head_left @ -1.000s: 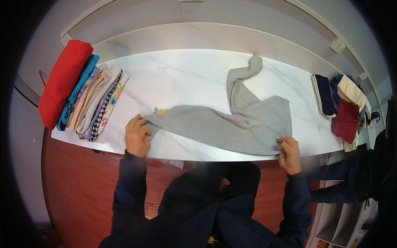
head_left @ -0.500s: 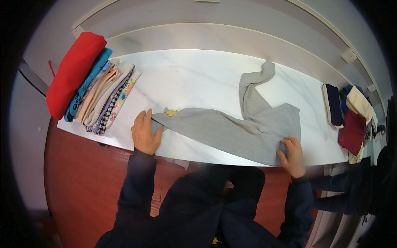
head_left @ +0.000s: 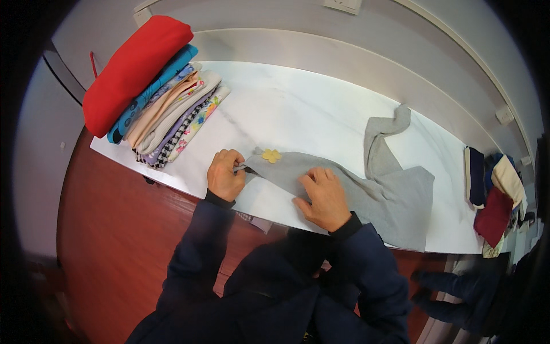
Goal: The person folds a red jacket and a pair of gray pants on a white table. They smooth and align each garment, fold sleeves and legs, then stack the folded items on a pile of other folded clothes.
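A grey garment (head_left: 395, 200) lies stretched across the white table, with a yellow flower patch (head_left: 271, 155) near its narrow left end. One sleeve-like part bends up toward the back of the table. My left hand (head_left: 226, 176) pinches the edge of the cloth at that left end, lifting it slightly. Over the middle of the garment is my right hand (head_left: 325, 199), thumb and fingers apart, holding nothing; whether its fingertips touch the fabric I cannot tell.
At the far left of the table (head_left: 286, 94) stands a stack of folded textiles (head_left: 177, 112), topped by a thick red one (head_left: 137, 74). Another pile of clothes (head_left: 495, 218) sits at the right end. Beyond it at lower right, a person's dark-clothed legs (head_left: 464, 286) show.
My right hand has moved left, from the garment's lower right corner to its middle. My left hand has closed on the left edge. The whole view has shifted and turned.
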The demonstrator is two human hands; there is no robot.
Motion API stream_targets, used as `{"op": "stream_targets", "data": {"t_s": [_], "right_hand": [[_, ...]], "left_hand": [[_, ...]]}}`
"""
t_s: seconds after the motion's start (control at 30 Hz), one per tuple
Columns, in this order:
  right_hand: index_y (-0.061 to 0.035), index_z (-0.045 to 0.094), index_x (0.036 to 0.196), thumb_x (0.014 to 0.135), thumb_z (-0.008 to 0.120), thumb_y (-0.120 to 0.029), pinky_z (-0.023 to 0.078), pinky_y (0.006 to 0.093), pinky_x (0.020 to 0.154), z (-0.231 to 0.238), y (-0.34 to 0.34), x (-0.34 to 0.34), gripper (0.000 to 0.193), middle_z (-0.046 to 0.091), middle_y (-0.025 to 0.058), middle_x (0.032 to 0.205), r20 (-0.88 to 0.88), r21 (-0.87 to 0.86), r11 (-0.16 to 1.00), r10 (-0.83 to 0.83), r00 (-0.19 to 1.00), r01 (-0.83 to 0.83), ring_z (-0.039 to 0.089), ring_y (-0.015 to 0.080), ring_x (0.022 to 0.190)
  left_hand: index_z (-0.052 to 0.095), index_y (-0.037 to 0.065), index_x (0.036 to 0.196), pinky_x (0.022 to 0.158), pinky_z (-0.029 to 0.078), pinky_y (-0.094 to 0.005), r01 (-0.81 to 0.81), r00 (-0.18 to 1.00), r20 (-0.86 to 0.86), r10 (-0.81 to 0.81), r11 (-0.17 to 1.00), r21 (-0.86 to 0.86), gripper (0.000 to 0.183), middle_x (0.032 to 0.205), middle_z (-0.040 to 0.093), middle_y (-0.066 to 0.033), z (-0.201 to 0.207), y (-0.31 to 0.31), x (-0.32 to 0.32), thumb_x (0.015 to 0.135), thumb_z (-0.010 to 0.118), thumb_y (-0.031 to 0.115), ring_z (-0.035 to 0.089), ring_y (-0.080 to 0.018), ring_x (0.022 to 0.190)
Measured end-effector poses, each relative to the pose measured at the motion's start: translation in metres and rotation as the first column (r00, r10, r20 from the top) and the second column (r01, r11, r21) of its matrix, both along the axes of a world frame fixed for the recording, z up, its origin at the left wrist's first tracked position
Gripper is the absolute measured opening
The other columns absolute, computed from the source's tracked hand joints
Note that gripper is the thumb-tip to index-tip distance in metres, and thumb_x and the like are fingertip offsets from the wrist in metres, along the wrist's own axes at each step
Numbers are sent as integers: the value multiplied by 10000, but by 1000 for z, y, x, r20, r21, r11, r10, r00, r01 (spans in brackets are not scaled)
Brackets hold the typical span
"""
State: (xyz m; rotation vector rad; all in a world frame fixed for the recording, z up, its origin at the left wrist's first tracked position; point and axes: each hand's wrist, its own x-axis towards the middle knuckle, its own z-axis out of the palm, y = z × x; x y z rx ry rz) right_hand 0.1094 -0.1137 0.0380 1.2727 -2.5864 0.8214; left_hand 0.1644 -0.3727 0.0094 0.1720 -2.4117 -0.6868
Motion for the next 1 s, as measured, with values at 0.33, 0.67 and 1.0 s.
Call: {"op": "stream_targets", "data": {"t_s": [0.33, 0.67, 1.0], "right_hand": [[-18, 649, 914, 776, 737, -47, 462, 410, 821, -1, 6, -2, 166, 624, 133, 1006, 172, -96, 992, 95, 981, -79, 564, 349, 948], [-27, 658, 1034, 815, 742, -93, 489, 424, 806, 26, 23, 12, 244, 637, 161, 994, 238, -77, 993, 102, 966, -86, 603, 369, 938], [-9, 670, 1076, 833, 719, -93, 506, 408, 834, 27, 141, -23, 262, 662, 175, 1024, 187, -104, 965, -220, 957, 242, 633, 360, 953]], "left_hand": [[566, 33, 784, 857, 525, -386, -14, 964, -260, -55, 966, -257, 205, 1031, 660, -129, 5, -28, 3, 683, 600, -143, 634, -336, 1085], [681, 11, 957, 939, 486, -460, 88, 973, -205, -105, 992, -91, 210, 1075, 682, -175, 19, 1, 26, 774, 630, -78, 626, -396, 1116], [650, 4, 1165, 923, 519, -430, 728, 685, -5, -729, 683, 53, 346, 1173, 662, -188, 43, 140, -36, 831, 715, 62, 627, -389, 1091]]}}
